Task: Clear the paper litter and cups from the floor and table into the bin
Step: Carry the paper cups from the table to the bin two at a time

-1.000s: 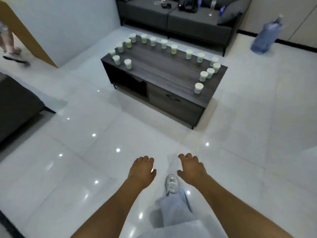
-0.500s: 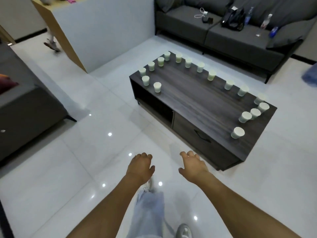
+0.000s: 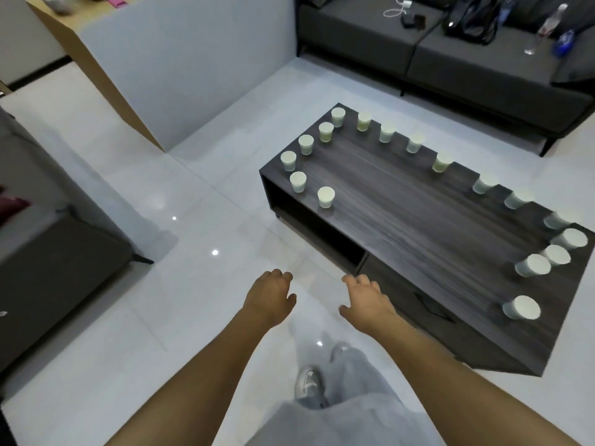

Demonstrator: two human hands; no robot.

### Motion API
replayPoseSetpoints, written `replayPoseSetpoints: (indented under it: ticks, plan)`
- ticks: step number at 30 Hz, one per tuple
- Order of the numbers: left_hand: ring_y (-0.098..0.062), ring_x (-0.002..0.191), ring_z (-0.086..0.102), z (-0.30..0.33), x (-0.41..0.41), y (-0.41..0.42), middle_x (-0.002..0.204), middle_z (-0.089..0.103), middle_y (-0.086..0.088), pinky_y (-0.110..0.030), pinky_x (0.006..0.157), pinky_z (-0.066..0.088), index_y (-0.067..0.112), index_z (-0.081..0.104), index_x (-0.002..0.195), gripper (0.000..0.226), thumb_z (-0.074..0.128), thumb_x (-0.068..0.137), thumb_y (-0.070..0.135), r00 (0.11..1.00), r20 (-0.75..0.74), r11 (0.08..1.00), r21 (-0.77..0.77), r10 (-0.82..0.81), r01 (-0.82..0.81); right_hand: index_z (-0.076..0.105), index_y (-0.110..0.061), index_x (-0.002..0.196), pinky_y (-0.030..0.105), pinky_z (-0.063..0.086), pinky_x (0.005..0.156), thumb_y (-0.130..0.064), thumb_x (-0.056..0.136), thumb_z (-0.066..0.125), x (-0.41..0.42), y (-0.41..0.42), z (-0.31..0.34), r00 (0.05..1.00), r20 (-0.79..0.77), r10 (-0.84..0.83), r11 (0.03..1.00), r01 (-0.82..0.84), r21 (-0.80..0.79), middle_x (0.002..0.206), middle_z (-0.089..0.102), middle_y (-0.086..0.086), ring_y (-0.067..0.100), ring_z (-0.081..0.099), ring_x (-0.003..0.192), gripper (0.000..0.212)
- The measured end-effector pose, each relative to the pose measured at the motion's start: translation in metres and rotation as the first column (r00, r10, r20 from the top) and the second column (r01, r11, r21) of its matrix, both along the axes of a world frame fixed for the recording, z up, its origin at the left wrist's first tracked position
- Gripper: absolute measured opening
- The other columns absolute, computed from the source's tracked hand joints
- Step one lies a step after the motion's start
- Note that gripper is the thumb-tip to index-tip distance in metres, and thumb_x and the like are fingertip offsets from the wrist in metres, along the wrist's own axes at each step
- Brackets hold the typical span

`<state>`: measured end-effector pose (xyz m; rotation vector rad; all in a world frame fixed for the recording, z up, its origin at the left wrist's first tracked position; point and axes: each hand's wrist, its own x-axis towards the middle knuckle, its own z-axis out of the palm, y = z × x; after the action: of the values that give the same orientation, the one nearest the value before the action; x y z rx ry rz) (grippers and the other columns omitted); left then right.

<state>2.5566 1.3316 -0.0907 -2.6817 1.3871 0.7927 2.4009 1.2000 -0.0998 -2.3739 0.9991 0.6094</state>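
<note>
Several white paper cups stand upside down along the edges of a dark wooden coffee table (image 3: pixel 402 226); the nearest are one at the left front (image 3: pixel 325 197) and one at the right front (image 3: pixel 522 308). My left hand (image 3: pixel 270 296) and my right hand (image 3: pixel 367 299) hang out in front of me above the white floor, fingers loosely curled, holding nothing. Both are short of the table's near side. No bin and no paper litter is in view.
A dark grey sofa (image 3: pixel 450 56) with a black bag (image 3: pixel 470 17) and bottles runs behind the table. A white partition with a wooden top (image 3: pixel 167 66) stands at the back left. Another grey seat (image 3: pixel 54 252) is at the left. White tiled floor lies between them.
I have walked closer to the table, which now looms larger and further right in view. Both hands stay held out, empty, in the same pose.
</note>
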Motion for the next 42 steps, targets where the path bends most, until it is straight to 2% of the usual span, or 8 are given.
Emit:
replayPoseSetpoints:
  ticks: [5,10,14,18,28,32,42]
  plan:
    - [-0.024,0.118,0.046,-0.014,0.067,-0.066,0.126,0.052,-0.006,-0.033,0.093,0.042,0.012,0.046,0.133,0.043,0.047,0.095,0.033,1.000,-0.018,1.000,-0.004,0.001,-0.001,0.031,-0.019,0.140,0.041,0.044,0.095,-0.031,0.093,0.055,0.063,-0.060,-0.015,1.000,-0.021,-0.003,1.000,0.004,0.015,0.137,0.037,0.007,0.028,0.039,0.123,0.054]
    - [-0.024,0.119,0.045,-0.027,0.131,-0.145,0.127,0.051,-0.007,-0.034,0.095,0.041,0.011,0.047,0.131,0.041,0.047,0.095,0.032,1.000,-0.017,1.000,0.008,-0.001,0.001,0.028,-0.018,0.143,0.043,0.042,0.100,-0.031,0.094,0.056,0.132,-0.138,-0.031,0.999,-0.043,-0.018,0.999,0.020,0.047,0.141,0.035,0.009,0.029,0.037,0.127,0.058]
    - [-0.024,0.119,0.046,-0.036,0.176,-0.196,0.128,0.052,-0.007,-0.033,0.095,0.043,0.011,0.046,0.132,0.042,0.048,0.095,0.030,1.000,-0.026,1.000,0.003,0.001,-0.001,0.032,-0.020,0.139,0.040,0.044,0.095,-0.030,0.092,0.057,0.178,-0.188,-0.042,0.997,-0.049,-0.058,0.997,0.060,0.048,0.137,0.036,0.008,0.028,0.039,0.124,0.054]
    - [-0.024,0.120,0.045,-0.044,0.211,-0.228,0.132,0.050,-0.007,-0.033,0.097,0.042,0.012,0.044,0.136,0.044,0.047,0.095,0.029,0.998,-0.051,0.999,0.046,-0.027,0.030,0.029,-0.021,0.142,0.039,0.043,0.094,-0.029,0.092,0.056,0.211,-0.218,-0.050,0.994,-0.058,-0.092,0.992,0.096,0.080,0.139,0.035,0.008,0.029,0.036,0.126,0.058]
    - [-0.023,0.123,0.044,-0.074,0.311,-0.303,0.135,0.049,-0.007,-0.030,0.101,0.038,0.013,0.044,0.135,0.043,0.049,0.095,0.029,0.986,-0.102,0.982,0.121,-0.133,0.145,0.030,-0.018,0.141,0.043,0.042,0.097,-0.034,0.091,0.056,0.290,-0.270,-0.073,0.958,-0.159,-0.238,0.957,0.259,0.128,0.137,0.037,0.010,0.031,0.037,0.126,0.058]
    - [-0.023,0.127,0.041,-0.091,0.344,-0.330,0.139,0.046,-0.006,-0.031,0.106,0.036,0.013,0.041,0.137,0.047,0.049,0.094,0.031,0.971,-0.130,0.965,0.141,-0.202,0.219,0.028,-0.020,0.143,0.042,0.041,0.097,-0.028,0.090,0.056,0.323,-0.280,-0.087,0.934,-0.162,-0.318,0.931,0.340,0.133,0.138,0.035,0.009,0.030,0.035,0.126,0.060]
    - [-0.027,0.125,0.038,-0.179,0.373,-0.384,0.136,0.041,-0.010,-0.033,0.102,0.037,0.013,0.036,0.137,0.053,0.055,0.090,0.030,0.922,-0.159,0.903,0.198,-0.353,0.380,0.030,-0.024,0.142,0.042,0.040,0.096,-0.026,0.090,0.056,0.354,-0.296,-0.183,0.876,-0.199,-0.439,0.877,0.466,0.114,0.148,0.023,0.007,0.033,0.032,0.123,0.059]
